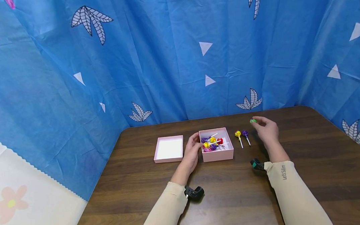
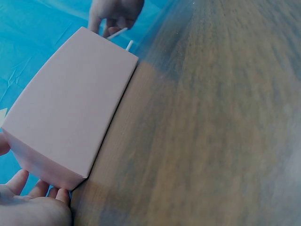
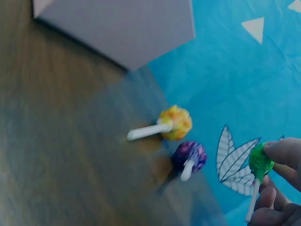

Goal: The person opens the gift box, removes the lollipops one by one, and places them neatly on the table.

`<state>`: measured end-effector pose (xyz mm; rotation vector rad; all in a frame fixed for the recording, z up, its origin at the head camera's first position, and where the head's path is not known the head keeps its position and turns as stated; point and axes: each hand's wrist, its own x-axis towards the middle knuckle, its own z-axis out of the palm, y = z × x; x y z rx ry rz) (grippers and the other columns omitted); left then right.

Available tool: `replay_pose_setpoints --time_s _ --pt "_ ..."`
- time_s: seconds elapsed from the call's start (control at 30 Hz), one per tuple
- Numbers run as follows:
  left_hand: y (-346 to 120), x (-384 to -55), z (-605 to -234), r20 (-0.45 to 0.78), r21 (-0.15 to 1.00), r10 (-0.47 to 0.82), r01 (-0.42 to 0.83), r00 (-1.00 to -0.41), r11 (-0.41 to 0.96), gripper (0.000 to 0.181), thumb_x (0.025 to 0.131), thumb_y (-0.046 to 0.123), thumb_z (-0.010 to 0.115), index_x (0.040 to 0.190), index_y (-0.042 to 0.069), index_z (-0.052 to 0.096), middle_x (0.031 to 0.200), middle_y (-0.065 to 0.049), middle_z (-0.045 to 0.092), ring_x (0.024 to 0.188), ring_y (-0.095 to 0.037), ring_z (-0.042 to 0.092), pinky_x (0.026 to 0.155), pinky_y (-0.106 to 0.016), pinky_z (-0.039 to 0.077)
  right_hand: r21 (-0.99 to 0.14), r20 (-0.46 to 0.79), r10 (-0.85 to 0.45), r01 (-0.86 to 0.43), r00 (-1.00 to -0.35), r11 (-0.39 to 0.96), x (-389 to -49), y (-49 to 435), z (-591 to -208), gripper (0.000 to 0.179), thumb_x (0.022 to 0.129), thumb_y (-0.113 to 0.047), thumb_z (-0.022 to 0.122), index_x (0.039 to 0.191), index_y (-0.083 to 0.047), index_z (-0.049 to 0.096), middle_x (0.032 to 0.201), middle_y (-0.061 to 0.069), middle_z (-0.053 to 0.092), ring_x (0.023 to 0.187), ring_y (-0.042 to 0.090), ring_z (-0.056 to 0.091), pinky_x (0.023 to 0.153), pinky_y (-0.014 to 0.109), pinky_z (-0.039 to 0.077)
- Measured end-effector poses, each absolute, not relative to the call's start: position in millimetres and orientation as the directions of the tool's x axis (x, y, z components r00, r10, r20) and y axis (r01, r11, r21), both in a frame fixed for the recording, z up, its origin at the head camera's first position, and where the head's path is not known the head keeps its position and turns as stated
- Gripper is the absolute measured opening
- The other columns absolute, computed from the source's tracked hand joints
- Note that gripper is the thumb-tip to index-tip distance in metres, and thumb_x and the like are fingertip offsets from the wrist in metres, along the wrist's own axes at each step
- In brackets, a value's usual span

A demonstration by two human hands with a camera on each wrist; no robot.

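My right hand [image 1: 266,130] pinches a green-wrapped lollipop [image 3: 260,162] by its head, above the table at the right; its white stick points down in the right wrist view. Beside that hand lie a yellow lollipop [image 1: 238,134] and a purple lollipop [image 1: 245,133], sticks toward me. A pink box [image 1: 218,155] stands without its lid, with several yellow, purple, red and pink lollipops inside. At the box's left wall is my left hand [image 1: 192,152], its thumb at the near rim and its fingers along the side, as the left wrist view [image 2: 35,205] also shows.
The pink box lid [image 1: 169,149] lies with its white inside up, left of the box. All of this is on a dark wooden table [image 1: 135,195]. A blue patterned curtain [image 1: 171,59] hangs behind the table's far edge.
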<state>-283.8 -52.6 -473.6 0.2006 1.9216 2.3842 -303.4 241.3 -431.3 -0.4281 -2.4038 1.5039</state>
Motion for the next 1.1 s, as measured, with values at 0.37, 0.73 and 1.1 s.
replay_pose_setpoints --time_s 0.37,0.73,1.1 --pt "-52 -284 -473 0.053 0.973 0.142 0.019 -0.988 -0.230 0.057 0.094 0.002 0.047 0.149 0.002 0.034 0.160 -0.019 0.031 0.149 -0.033 0.027 0.126 -0.050 0.018 -0.876 -0.006 0.355 0.176 -0.935 0.448 -304 248 -448 0.047 0.100 -0.036 0.055 0.136 -0.007 0.060 0.137 0.021 0.055 0.119 0.035 0.047 0.084 0.035 0.042" --pt "-52 -283 -471 0.042 0.973 0.141 0.009 -0.989 -0.232 0.056 0.094 0.001 0.047 0.149 0.003 0.035 0.160 -0.018 0.032 0.149 -0.033 0.027 0.127 -0.049 0.018 -0.811 -0.006 0.344 0.206 -0.939 0.548 -305 247 -453 0.043 0.098 -0.031 0.057 0.128 0.000 0.063 0.139 0.028 0.055 0.129 0.046 0.041 0.103 0.056 0.036" --pt "-52 -284 -473 0.041 0.971 0.136 0.008 -0.990 -0.239 0.056 0.095 0.001 0.047 0.149 0.003 0.035 0.160 -0.018 0.032 0.150 -0.032 0.027 0.127 -0.048 0.018 -0.782 -0.016 0.315 0.209 -0.949 0.587 -306 247 -455 0.046 0.100 -0.033 0.054 0.131 0.000 0.060 0.139 0.030 0.052 0.133 0.052 0.034 0.105 0.062 0.033"
